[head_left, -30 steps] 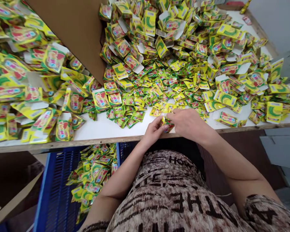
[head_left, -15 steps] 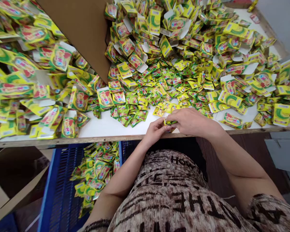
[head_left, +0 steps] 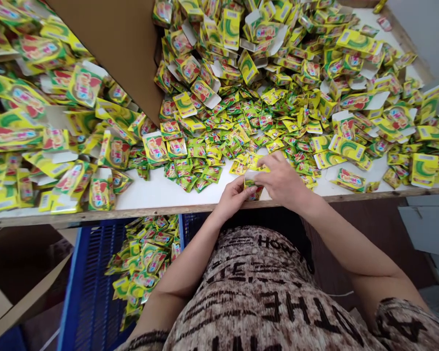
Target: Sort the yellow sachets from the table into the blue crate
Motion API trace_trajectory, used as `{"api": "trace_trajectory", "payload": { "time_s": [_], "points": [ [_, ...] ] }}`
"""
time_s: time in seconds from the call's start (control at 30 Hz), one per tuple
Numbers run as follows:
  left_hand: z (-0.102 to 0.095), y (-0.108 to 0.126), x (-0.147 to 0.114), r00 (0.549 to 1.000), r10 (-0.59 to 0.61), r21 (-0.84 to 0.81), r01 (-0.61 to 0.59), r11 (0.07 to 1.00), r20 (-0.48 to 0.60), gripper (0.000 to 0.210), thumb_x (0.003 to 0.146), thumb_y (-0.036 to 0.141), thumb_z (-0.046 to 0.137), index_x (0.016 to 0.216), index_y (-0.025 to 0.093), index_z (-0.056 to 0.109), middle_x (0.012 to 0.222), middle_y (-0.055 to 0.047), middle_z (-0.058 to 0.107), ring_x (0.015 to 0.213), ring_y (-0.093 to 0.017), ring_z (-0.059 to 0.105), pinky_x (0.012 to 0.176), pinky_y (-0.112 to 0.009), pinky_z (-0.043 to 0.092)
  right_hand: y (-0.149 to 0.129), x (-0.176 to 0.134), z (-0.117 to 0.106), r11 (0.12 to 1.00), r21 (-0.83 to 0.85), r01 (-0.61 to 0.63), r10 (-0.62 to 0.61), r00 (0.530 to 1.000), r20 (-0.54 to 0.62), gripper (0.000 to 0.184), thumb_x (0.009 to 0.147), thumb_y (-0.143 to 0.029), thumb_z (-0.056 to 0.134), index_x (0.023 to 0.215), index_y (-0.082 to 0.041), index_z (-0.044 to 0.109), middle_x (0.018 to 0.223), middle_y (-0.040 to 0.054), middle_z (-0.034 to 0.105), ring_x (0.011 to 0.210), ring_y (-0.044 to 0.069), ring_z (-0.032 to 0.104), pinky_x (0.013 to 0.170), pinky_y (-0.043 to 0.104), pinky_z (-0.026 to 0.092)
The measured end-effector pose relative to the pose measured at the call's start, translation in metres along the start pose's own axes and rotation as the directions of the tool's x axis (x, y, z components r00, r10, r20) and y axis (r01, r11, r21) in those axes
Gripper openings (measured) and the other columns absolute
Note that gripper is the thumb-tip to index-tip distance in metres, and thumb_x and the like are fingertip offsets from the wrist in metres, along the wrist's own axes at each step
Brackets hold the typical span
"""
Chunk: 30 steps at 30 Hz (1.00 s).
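Note:
My left hand (head_left: 232, 199) is closed around a small printed carton (head_left: 255, 193) at the front edge of the white table. The carton's white end flap stands up at its top. My right hand (head_left: 282, 181) is at the carton's right side, its thumb and bent fingers at the flap; their exact contact is partly hidden. Just beyond the hands lie loose yellow-green sachets (head_left: 243, 163). More green sachets (head_left: 193, 171) are heaped to the left of them.
Yellow-green cartons (head_left: 351, 148), many with raised flaps, are piled at the back and right. A brown cardboard divider (head_left: 120, 53) separates another carton pile (head_left: 40, 141) on the left. Below the wooden table edge (head_left: 124, 213) stands a blue crate (head_left: 91, 292) containing filled-looking packs (head_left: 151, 263).
My right hand has lifted and opened somewhat from over the carton, and the white flap now shows. My left hand keeps its hold. The view has shifted slightly.

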State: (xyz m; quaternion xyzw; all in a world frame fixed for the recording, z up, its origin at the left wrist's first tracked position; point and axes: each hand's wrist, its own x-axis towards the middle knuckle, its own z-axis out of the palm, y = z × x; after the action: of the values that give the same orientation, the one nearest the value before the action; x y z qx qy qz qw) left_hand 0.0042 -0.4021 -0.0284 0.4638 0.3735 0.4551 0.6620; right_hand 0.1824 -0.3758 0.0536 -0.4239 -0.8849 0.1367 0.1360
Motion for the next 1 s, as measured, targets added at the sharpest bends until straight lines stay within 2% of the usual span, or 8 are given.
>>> {"api": "trace_trajectory", "payload": {
  "time_s": [0.13,0.23,0.37,0.43,0.5,0.7,0.83,1.0],
  "points": [
    [-0.002,-0.001,-0.002,0.999,-0.032,0.024,0.032,0.999,-0.001,0.035,0.076,0.041,0.079,0.103,0.019,0.073,0.1,-0.003,0.074,0.095,-0.02,0.064,0.091,-0.032,0.048,0.006,-0.008,0.013,0.981,0.189,0.041,-0.041,0.999,-0.003,0.025,0.092,-0.014,0.052,0.09,-0.023,0.076,0.131,0.0108,0.059,0.129,0.031,0.042,0.103,0.053,0.04],
    [-0.003,0.001,-0.002,0.999,-0.026,0.033,0.027,0.999,-0.022,0.038,0.084,0.049,0.069,0.109,0.02,0.073,0.112,-0.005,0.073,0.111,-0.023,0.062,0.103,-0.034,0.043,0.011,-0.02,0.021,0.865,0.499,-0.051,0.141,0.979,-0.144,0.021,0.094,-0.021,0.055,0.1,-0.025,0.074,0.117,0.0084,0.065,0.112,0.024,0.056,0.099,0.047,0.046],
    [-0.003,0.007,-0.003,0.99,-0.141,-0.135,0.138,0.981,-0.013,0.038,0.087,0.047,0.065,0.112,0.02,0.075,0.116,-0.007,0.073,0.121,-0.025,0.059,0.11,-0.037,0.039,0.01,-0.033,0.04,0.332,0.916,-0.226,0.546,0.838,0.009,0.028,0.079,-0.031,0.074,0.105,-0.025,0.065,0.093,0.0013,0.066,0.069,0.013,0.06,0.06,0.028,0.05],
    [-0.002,0.012,-0.002,0.976,-0.212,-0.209,0.217,0.954,0.047,0.035,0.079,0.035,0.074,0.111,0.02,0.076,0.113,-0.006,0.075,0.114,-0.024,0.062,0.106,-0.034,0.041,0.007,-0.032,0.049,0.055,0.956,-0.287,0.521,0.826,0.217,0.031,0.071,-0.03,0.077,0.098,-0.023,0.063,0.082,-0.0025,0.062,0.054,0.009,0.052,0.046,0.022,0.037],
    [-0.001,0.016,-0.001,0.971,-0.234,-0.235,0.24,0.942,0.053,0.036,0.072,0.025,0.079,0.108,0.02,0.076,0.108,-0.005,0.075,0.105,-0.02,0.065,0.101,-0.03,0.044,0.004,-0.026,0.057,-0.063,0.942,-0.328,0.489,0.813,0.316,0.021,0.068,-0.026,0.073,0.085,-0.02,0.062,0.07,-0.0056,0.055,0.045,0.005,0.04,0.041,0.021,0.025],
    [0.007,0.011,0.009,0.967,-0.134,-0.195,0.091,0.976,-0.217,0.025,0.07,0.031,0.084,0.091,0.019,0.078,0.09,-0.002,0.075,0.083,-0.014,0.064,0.085,-0.026,0.049,0.0,-0.006,0.063,0.411,0.879,-0.242,0.644,0.76,-0.092,0.007,0.075,-0.023,0.062,0.081,-0.019,0.064,0.075,-0.0022,0.057,0.061,0.011,0.048,0.056,0.025,0.04],
    [0.006,0.004,0.009,0.96,-0.175,-0.235,0.122,0.964,-0.22,0.023,0.073,0.037,0.083,0.088,0.02,0.079,0.087,-0.001,0.074,0.076,-0.011,0.062,0.076,-0.023,0.049,-0.002,-0.016,0.048,0.81,0.54,-0.227,0.475,0.795,-0.378,0.018,0.085,-0.032,0.066,0.1,-0.023,0.069,0.112,0.0078,0.061,0.102,0.023,0.057,0.085,0.039,0.049],
    [0.006,0.001,0.004,0.977,-0.1,-0.151,0.071,0.986,-0.188,0.022,0.073,0.033,0.083,0.09,0.019,0.079,0.088,-0.001,0.075,0.085,-0.013,0.064,0.086,-0.026,0.048,-0.004,-0.019,0.029,0.981,0.074,-0.178,0.184,0.98,-0.08,0.008,0.083,-0.029,0.074,0.083,-0.021,0.074,0.124,0.0117,0.062,0.13,0.036,0.041,0.101,0.055,0.038]
  ]
}}
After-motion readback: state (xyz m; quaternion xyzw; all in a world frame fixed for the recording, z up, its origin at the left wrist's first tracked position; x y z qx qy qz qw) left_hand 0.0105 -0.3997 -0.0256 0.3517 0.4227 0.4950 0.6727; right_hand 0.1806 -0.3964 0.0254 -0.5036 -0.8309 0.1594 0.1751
